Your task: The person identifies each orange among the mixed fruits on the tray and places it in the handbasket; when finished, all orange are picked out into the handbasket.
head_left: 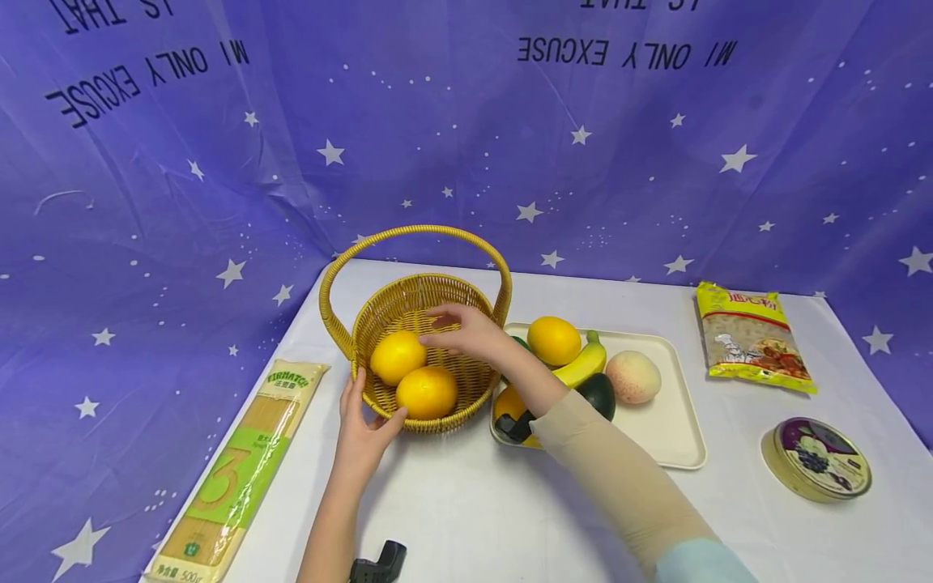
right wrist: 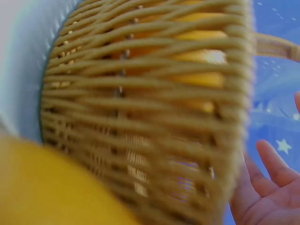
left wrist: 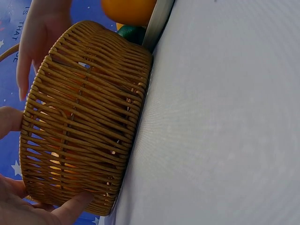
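Observation:
A wicker basket (head_left: 466, 397) with a tall arched handle stands on the white table. Inside it lie a yellow lemon (head_left: 398, 357) and, in front of that, an orange (head_left: 427, 393). My left hand (head_left: 367, 437) holds the basket's near left side, thumb by the front rim and fingers along the outer wall. Over the basket's inside reaches my right hand (head_left: 466, 330), its fingers loosely spread beside the lemon and nothing in its grasp. In the right wrist view, the fingers of this hand (right wrist: 274, 197) show past the rim, and the woven wall hides part of the fruit.
A cream tray (head_left: 681, 437) right of the basket holds another lemon (head_left: 554, 341), a banana (head_left: 583, 364), a peach (head_left: 633, 377) and dark green fruit (head_left: 598, 395), partly behind the right arm. Spaghetti (head_left: 240, 470) lies left; a yellow food bag (head_left: 754, 338) and round tin (head_left: 816, 460) lie right.

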